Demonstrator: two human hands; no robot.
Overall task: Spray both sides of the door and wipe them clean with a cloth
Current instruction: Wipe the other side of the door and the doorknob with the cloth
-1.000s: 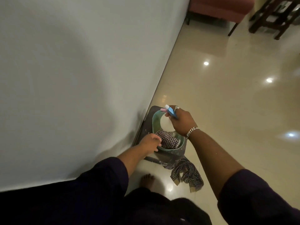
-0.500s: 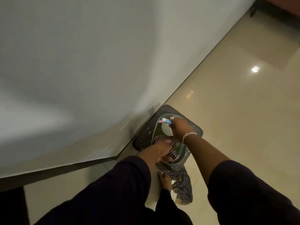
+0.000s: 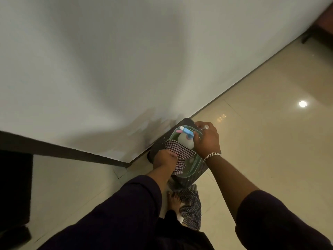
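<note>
The broad white door (image 3: 108,69) fills the upper left, and its dark lower edge meets the floor at a corner. A green basket (image 3: 191,173) sits on a dark stool (image 3: 156,147) at the door's foot. A white spray bottle (image 3: 183,140) with a blue and pink head stands inside the basket. My right hand (image 3: 207,139) curls round the bottle's neck. My left hand (image 3: 165,157) grips a black-and-white checked cloth (image 3: 180,152) that lies over the basket's near side.
A second checked cloth (image 3: 191,204) lies on the glossy beige floor beside my bare foot (image 3: 173,199). Dark furniture (image 3: 320,24) stands at the far right corner. Open tiled floor (image 3: 270,132) stretches to the right.
My right hand has lowered the spray bottle into the basket. My left hand has moved from the basket rim onto the checked cloth and taken hold of it. The view has tilted.
</note>
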